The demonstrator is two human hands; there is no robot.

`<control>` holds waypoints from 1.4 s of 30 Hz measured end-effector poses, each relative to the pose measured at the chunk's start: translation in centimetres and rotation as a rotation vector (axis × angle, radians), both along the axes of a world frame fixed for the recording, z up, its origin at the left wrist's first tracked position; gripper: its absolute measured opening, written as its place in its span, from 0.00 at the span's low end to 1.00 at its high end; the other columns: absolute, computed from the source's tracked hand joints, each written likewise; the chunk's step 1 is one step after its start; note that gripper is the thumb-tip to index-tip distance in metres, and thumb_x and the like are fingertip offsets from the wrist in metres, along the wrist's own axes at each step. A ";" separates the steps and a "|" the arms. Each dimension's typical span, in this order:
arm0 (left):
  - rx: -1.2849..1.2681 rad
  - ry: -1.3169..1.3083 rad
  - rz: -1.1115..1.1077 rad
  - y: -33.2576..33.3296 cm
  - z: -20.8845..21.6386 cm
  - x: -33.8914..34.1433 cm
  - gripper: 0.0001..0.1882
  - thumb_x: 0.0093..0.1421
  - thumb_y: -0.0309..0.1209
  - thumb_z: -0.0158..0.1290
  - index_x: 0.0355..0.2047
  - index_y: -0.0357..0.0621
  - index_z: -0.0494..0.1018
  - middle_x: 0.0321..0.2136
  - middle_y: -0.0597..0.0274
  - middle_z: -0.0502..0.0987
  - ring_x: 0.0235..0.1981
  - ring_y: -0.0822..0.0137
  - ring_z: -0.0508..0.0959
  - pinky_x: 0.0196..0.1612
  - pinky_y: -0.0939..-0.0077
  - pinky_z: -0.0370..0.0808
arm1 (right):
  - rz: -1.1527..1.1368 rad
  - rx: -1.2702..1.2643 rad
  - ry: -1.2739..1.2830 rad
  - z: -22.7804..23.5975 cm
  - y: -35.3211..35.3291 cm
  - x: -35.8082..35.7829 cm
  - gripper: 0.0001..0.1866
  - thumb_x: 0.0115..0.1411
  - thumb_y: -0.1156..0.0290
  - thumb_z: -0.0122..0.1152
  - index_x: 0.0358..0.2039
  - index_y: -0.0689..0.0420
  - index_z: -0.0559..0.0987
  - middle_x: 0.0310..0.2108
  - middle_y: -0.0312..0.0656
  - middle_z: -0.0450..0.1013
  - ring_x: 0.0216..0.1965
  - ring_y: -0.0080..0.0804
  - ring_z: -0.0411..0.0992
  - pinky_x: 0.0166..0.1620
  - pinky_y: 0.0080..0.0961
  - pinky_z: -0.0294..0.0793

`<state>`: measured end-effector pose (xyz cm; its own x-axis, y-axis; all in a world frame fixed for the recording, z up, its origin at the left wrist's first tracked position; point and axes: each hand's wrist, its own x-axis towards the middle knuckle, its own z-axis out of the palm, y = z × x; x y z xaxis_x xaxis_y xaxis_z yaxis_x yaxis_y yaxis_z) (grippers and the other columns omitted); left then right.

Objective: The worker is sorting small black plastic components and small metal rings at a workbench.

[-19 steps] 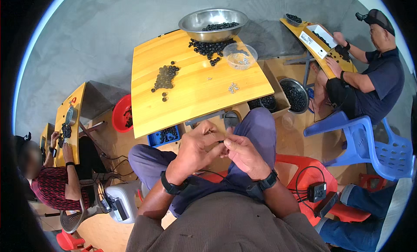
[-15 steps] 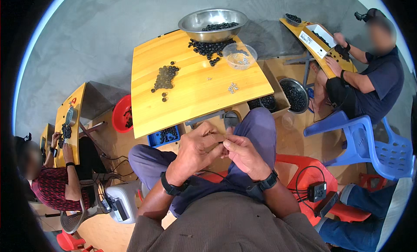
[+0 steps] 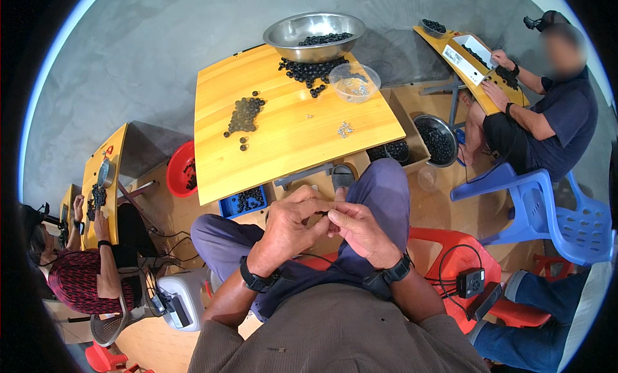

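My left hand (image 3: 291, 223) and my right hand (image 3: 362, 230) meet above my lap, just off the table's near edge. Between their closed fingertips sits a small black part (image 3: 322, 213), mostly hidden, so its exact shape cannot be made out. Thumb and forefinger of each hand press toward it. Beyond them on the yellow wooden table (image 3: 283, 154) lie a patch of dark olive, see-through-looking round pieces (image 3: 244, 115), a heap of black round parts (image 3: 309, 72) and a little pile of small silvery metal pieces (image 3: 345, 130).
A steel bowl (image 3: 273, 35) and a clear plastic bowl (image 3: 370, 95) stand at the table's far side. Below are a blue tray (image 3: 226, 207), a red basin (image 3: 174, 170) and a cardboard box (image 3: 415, 131). Co-workers sit at tables left and right; a blue chair (image 3: 534, 205) stands at right.
My fingers have shifted slightly around the small part, and more of its black surface shows between the fingertips. The pieces on the table have not moved.
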<state>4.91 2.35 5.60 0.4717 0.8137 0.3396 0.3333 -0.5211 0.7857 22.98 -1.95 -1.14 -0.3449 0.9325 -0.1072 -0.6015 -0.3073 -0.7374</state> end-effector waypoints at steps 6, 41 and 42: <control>0.132 0.055 -0.087 0.4 0.2 -0.4 0.11 0.51 0.21 0.64 0.36 0.36 0.80 0.34 0.54 0.79 0.31 0.61 0.82 0.31 0.72 0.80 | -0.009 0.003 -0.044 0.1 -0.1 0.0 0.16 0.70 0.67 0.58 0.53 0.64 0.78 0.41 0.34 0.77 0.40 0.18 0.72 0.43 0.19 0.72; -0.199 -0.102 0.074 0.1 -3.7 1.5 0.18 0.66 0.33 0.48 0.25 0.30 0.75 0.17 0.51 0.74 0.18 0.68 0.72 0.24 0.68 0.69 | -0.061 0.095 -0.257 -0.8 0.0 -2.5 0.09 0.70 0.68 0.55 0.36 0.60 0.79 0.31 0.31 0.74 0.30 0.15 0.70 0.34 0.16 0.70; -0.279 -0.152 0.088 0.1 -3.9 1.6 0.18 0.66 0.33 0.48 0.25 0.30 0.75 0.16 0.50 0.73 0.17 0.68 0.71 0.23 0.69 0.68 | -0.080 0.089 -0.246 -0.9 0.1 -2.7 0.09 0.70 0.69 0.56 0.35 0.61 0.79 0.30 0.31 0.74 0.30 0.15 0.70 0.33 0.16 0.70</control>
